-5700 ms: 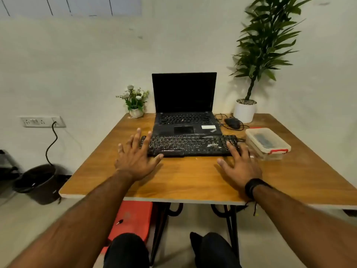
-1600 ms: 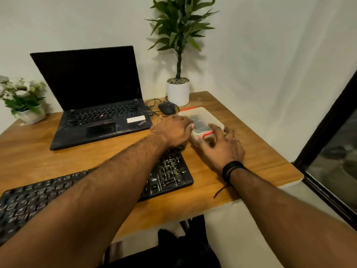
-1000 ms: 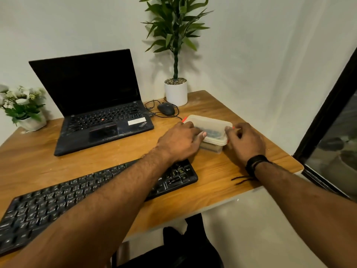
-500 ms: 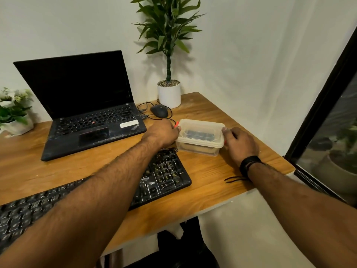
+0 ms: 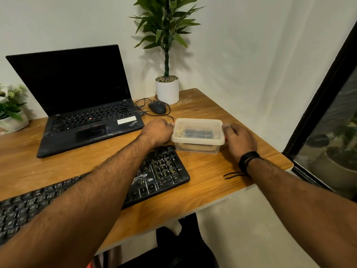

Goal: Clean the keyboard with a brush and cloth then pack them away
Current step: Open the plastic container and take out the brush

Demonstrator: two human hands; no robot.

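Note:
A black keyboard [image 5: 160, 171] lies slanted along the table's front, partly under my left forearm. Just beyond its right end stands a clear plastic box [image 5: 198, 135] with its lid on; something dark shows through the lid. My left hand [image 5: 157, 131] grips the box's left end, fingers curled at the lid's edge. At the box's right end my right hand [image 5: 238, 139] holds it the same way, thumb on the lid's rim. The brush and cloth cannot be made out.
An open black laptop [image 5: 83, 105] stands behind the keyboard. A black mouse [image 5: 156, 107] with its cable and a white potted plant [image 5: 167, 89] sit at the back. A small flower pot [image 5: 13, 117] is far left. The wooden table's [image 5: 222, 171] right edge is near the box.
Both hands left the keyboard and went to the box. It was turned and pulled a little closer, and each hand now holds one end.

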